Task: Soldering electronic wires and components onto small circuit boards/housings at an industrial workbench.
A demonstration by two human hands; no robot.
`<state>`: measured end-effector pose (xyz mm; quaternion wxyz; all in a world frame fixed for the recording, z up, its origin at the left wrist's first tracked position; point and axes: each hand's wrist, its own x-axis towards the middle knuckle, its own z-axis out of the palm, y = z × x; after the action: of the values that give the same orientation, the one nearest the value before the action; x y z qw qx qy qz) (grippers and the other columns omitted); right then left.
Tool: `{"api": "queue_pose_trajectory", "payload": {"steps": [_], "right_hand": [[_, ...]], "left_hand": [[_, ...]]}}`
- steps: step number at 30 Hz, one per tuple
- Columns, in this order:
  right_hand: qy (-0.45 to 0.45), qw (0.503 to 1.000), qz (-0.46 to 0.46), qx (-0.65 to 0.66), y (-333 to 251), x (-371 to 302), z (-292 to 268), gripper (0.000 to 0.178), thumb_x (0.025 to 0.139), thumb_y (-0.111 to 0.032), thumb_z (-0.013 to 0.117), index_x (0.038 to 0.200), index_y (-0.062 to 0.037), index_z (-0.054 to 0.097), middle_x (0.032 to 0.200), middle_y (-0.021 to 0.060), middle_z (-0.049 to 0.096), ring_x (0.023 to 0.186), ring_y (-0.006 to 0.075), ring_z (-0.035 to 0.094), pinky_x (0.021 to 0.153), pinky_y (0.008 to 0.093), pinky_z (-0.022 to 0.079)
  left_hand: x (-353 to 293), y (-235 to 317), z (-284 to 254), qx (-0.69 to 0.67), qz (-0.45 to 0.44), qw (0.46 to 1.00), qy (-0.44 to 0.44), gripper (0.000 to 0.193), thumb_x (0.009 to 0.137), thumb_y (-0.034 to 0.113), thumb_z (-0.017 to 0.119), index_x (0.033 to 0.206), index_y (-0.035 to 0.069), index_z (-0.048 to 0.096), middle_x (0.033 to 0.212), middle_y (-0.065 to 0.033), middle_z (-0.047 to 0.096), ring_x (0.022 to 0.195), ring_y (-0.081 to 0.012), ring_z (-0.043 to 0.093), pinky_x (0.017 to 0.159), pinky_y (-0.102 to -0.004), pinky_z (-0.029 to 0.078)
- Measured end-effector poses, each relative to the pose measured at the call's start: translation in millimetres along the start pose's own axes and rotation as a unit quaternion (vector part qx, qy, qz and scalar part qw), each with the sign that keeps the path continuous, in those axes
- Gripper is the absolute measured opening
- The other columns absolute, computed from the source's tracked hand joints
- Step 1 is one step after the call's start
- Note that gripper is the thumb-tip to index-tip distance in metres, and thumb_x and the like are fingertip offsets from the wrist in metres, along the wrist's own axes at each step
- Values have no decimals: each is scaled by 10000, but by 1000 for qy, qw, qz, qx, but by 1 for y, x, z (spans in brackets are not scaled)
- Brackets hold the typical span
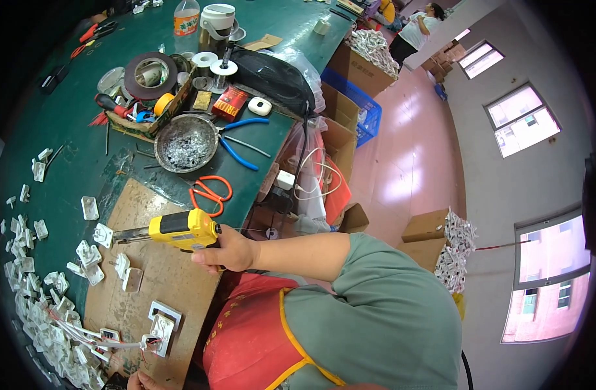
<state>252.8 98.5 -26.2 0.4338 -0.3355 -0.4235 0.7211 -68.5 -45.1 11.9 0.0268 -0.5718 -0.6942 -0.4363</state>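
Observation:
My right hand [230, 250] is wrapped around the grip of a yellow and black soldering gun [184, 229]. Its long metal tip points left, close to a small white plastic housing [103, 235] at the board's far-left edge. A thin wire trails from the gun's rear. At the lower edge, only part of my left hand [142, 381] shows; its fingers look curled, and what they hold is hidden. Near it, a white plastic fixture [165, 318] carries a white part with a cable on the brown board [132, 201]. More white housings [89, 253] lie under the gun's tip.
A heap of white plastic parts [48, 318] covers the left side. Beyond the board are red-handled scissors [210, 194], a bowl of solder scraps [186, 143], blue-handled pliers [239, 149] and a tool box [142, 127]. Cartons [425, 227] stand right; a person [415, 36] is far off.

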Motion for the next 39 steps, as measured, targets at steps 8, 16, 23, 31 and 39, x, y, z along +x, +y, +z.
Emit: {"api": "queue_pose_trajectory", "payload": {"steps": [8, 16, 23, 31, 39], "right_hand": [[14, 1000, 3, -7, 0, -2, 2, 348, 919, -329, 706, 1100, -59, 580, 716, -9, 554, 572, 78, 544, 502, 244, 427], [-11, 1000, 9, 9, 4, -1, -3, 361, 935, -251, 684, 1200, -42, 556, 773, 8, 558, 602, 90, 547, 525, 245, 441], [-18, 1000, 4, -5, 4, -2, -7, 404, 950, -151, 660, 1305, -25, 514, 956, 40, 587, 651, 105, 551, 563, 256, 468], [-26, 999, -25, -16, 4, -8, 4, 411, 941, -152, 677, 1301, -36, 515, 928, 30, 578, 677, 107, 551, 591, 270, 481], [-185, 956, 22, -225, 9, -49, -6, 214, 915, -165, 707, 1087, -98, 598, 901, -6, 612, 844, 148, 616, 742, 326, 532]], "left_hand": [[0, 1, 3, -11, 41, 999, 19, 191, 927, 161, 732, 905, -19, 671, 983, -148, 645, 866, -272, 594, 740, -372, 499], [-11, 5, 14, -16, 3, 999, 36, 179, 929, 129, 720, 897, -39, 666, 1135, -197, 636, 975, -312, 616, 857, -388, 517], [-10, 13, 21, -38, -2, 999, 39, 195, 933, 133, 716, 887, -49, 662, 1131, -198, 636, 976, -313, 620, 856, -393, 520], [-19, -5, 14, -10, 23, 1000, 5, 153, 934, 149, 716, 929, 0, 680, 1155, -203, 628, 989, -325, 617, 845, -387, 518], [-37, -5, 13, -116, -125, 985, -8, 87, 842, -49, 701, 882, 24, 673, 1321, -152, 528, 1241, -299, 531, 1059, -409, 417]]}}
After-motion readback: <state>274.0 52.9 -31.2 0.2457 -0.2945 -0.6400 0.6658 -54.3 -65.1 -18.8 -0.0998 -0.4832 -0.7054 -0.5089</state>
